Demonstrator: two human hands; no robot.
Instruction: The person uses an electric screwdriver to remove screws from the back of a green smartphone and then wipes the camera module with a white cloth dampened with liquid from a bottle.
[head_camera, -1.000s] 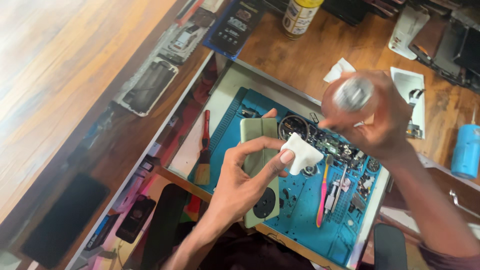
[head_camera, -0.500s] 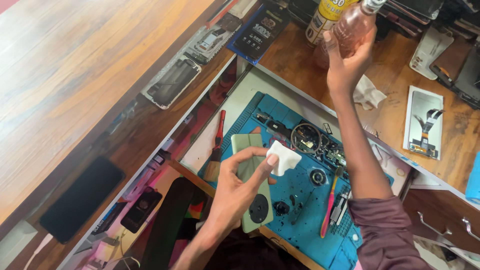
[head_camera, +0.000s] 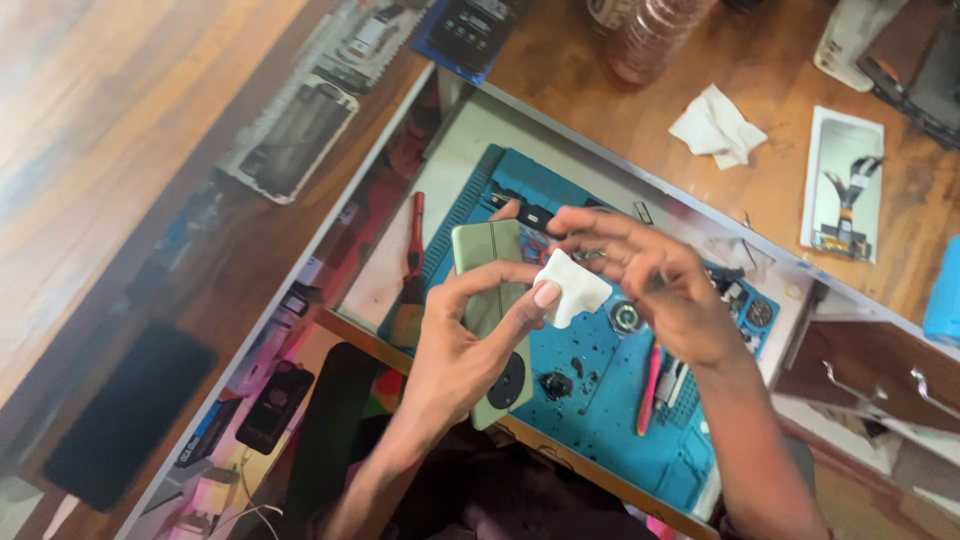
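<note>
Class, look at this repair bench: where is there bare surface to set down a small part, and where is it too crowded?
Bare wood lies between the crumpled white tissue and the blue mat, and left of the tissue below the clear bottle. The pale strip beside the red screwdriver is also free. The mat's right half, with tools and loose parts around the pink-handled tool, is crowded.

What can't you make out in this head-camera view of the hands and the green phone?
- Green phone: its front side faces away; the left hand covers its middle.
- White folded pad: material unclear, motion blur.
- Clear plastic bottle: top cut off by the upper edge.
- Small parts on the blue work mat: too small to identify.
- Right hand: fingertips blurred.
</note>
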